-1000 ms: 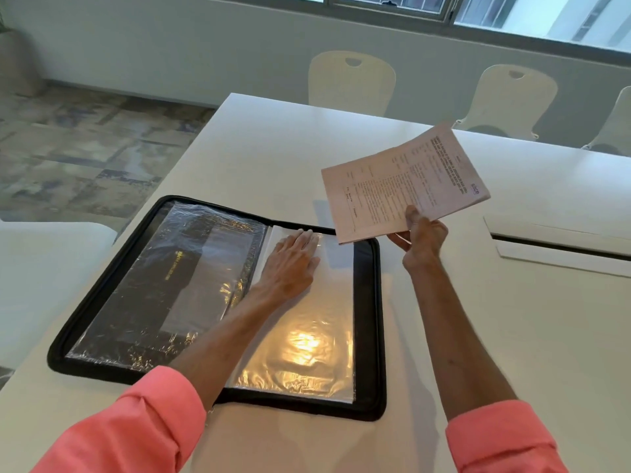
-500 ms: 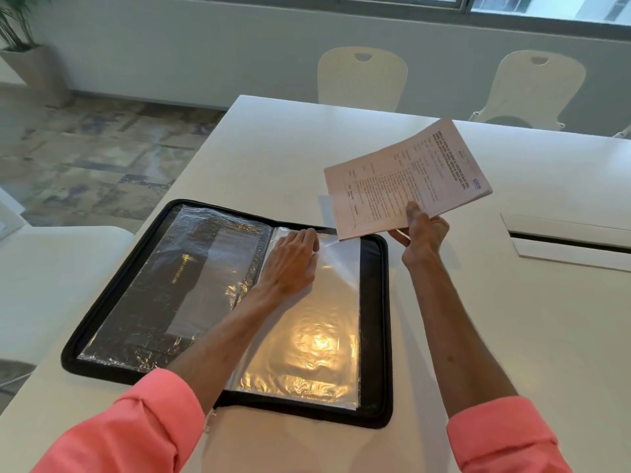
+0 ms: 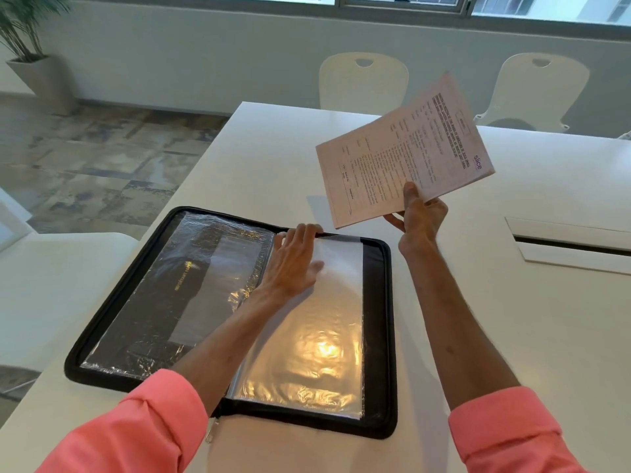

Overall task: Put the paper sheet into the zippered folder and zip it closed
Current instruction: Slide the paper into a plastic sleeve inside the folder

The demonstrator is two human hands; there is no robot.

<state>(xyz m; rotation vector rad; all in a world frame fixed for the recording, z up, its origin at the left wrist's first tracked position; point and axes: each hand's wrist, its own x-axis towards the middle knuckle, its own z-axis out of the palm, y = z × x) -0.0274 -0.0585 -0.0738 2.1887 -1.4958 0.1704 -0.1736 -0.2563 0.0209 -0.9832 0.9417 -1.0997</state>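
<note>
A black zippered folder [image 3: 379, 336] lies open flat on the white table [image 3: 512, 336], with shiny clear plastic sleeves [image 3: 317, 353] on both halves. My left hand [image 3: 295, 261] rests on the top of the right-hand sleeve, fingers at its upper edge and the thumb on the plastic. My right hand [image 3: 421, 216] holds a printed paper sheet [image 3: 403, 155] by its lower edge, lifted in the air above and to the right of the folder's top right corner. The zipper pull [image 3: 210, 435] hangs at the folder's near edge.
A recessed cable slot [image 3: 573, 245] sits in the table to the right. Two white chairs [image 3: 363, 81] stand at the table's far side. Another white surface [image 3: 51, 285] lies to the left, and a potted plant [image 3: 27, 46] stands on the floor at the far left.
My left hand has slid up to the sleeve's top edge. The paper has tilted a little more upright in my right hand. The camera has moved slightly.
</note>
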